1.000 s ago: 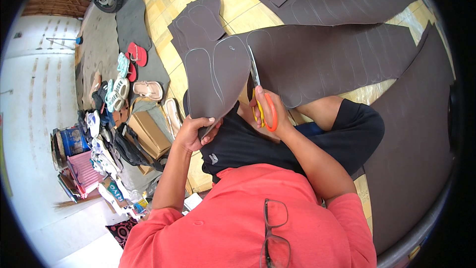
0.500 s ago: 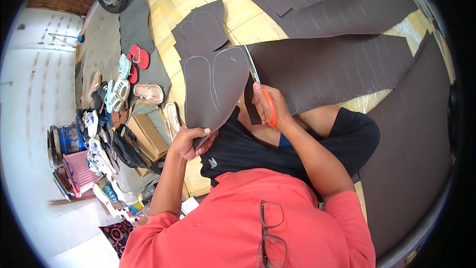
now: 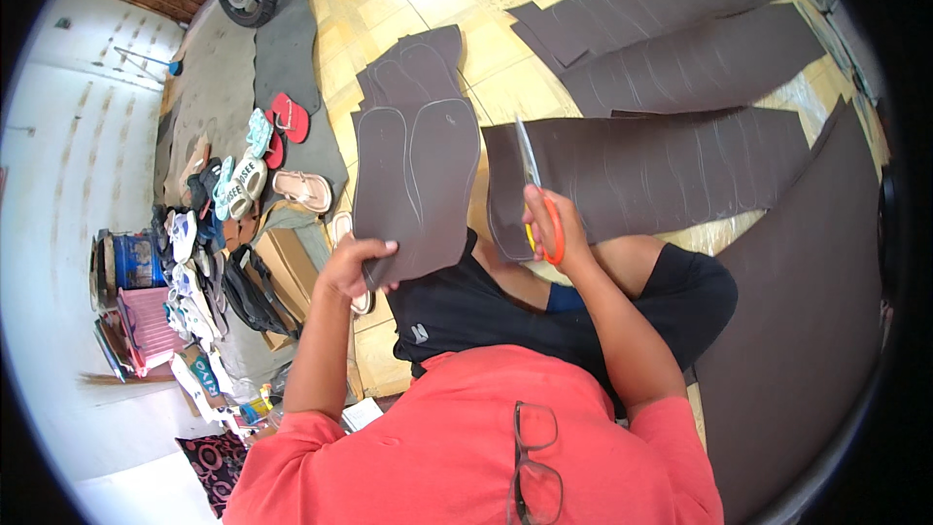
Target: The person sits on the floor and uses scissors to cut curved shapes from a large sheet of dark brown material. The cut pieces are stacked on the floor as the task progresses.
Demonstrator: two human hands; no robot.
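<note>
My left hand [image 3: 358,264] grips the lower corner of a dark brown sheet piece [image 3: 389,175], thumb on top and fingers beneath. Two sole outlines are drawn on this piece in pale lines. In my right hand [image 3: 562,222] is a pair of scissors [image 3: 528,151], with orange handles and blades pointing away from me. The blades look almost together and stand apart from the held piece. Under the scissors lies a larger dark brown sheet [image 3: 671,160] with a row of outlines, and a gap shows between it and the held piece.
Past the held piece lies another outlined piece [image 3: 418,63]. More marked sheets [image 3: 680,53] are at the far right, and a big plain sheet [image 3: 797,331] at the right. Sandals [image 3: 303,192], a cardboard box [image 3: 292,277] and a black bag [image 3: 255,297] crowd the left.
The held piece has come away from the larger sheet, leaving a gap. My right hand has moved the scissors slightly right and nearer me, off the piece's edge. The view has shifted a little.
</note>
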